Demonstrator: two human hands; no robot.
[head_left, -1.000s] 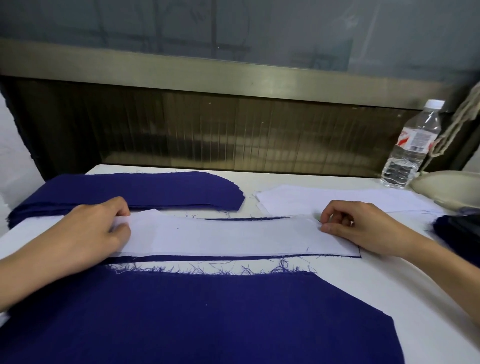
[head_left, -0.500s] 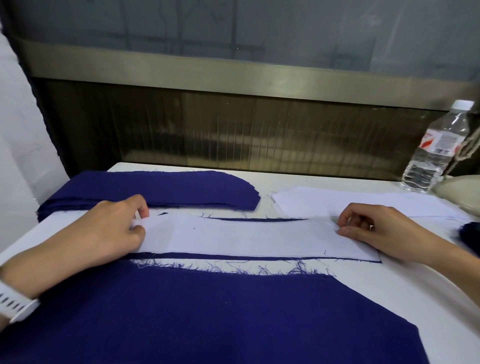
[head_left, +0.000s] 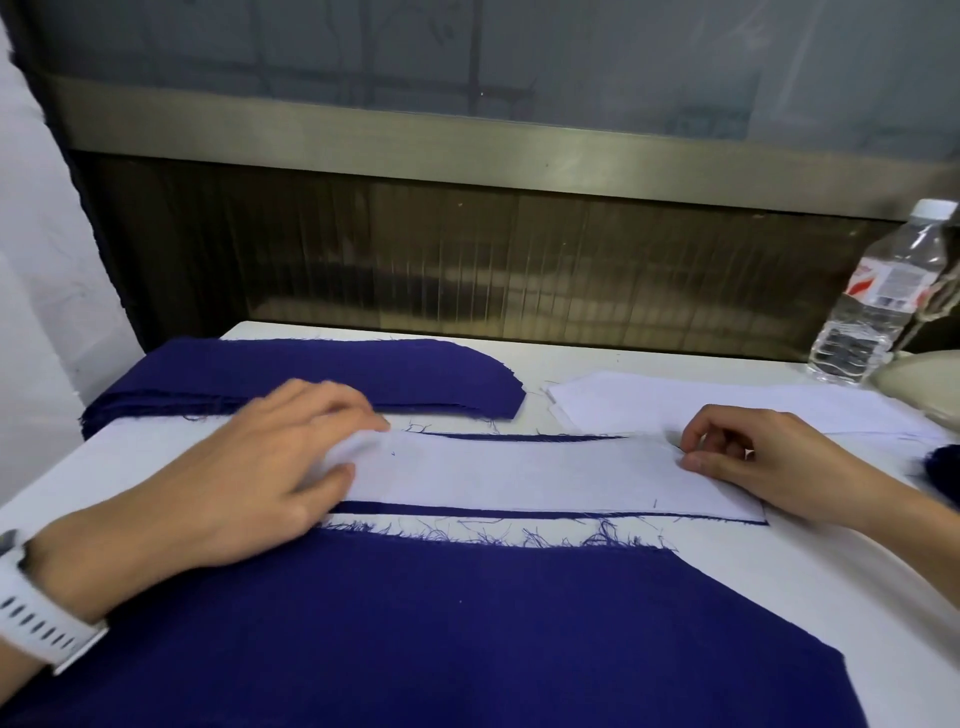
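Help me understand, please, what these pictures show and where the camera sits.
There is no machine: these are a person's two bare hands, filmed by a camera worn on the head, looking forward and down. On the white table lies a white strip on top of a navy strip. The right hand pinches the white strip near its right end; the left hand lies on its left end, too blurred to tell whether it grips. Nearer is a large navy cloth with a frayed edge; behind are a stack of navy pieces, white pieces and a water bottle.
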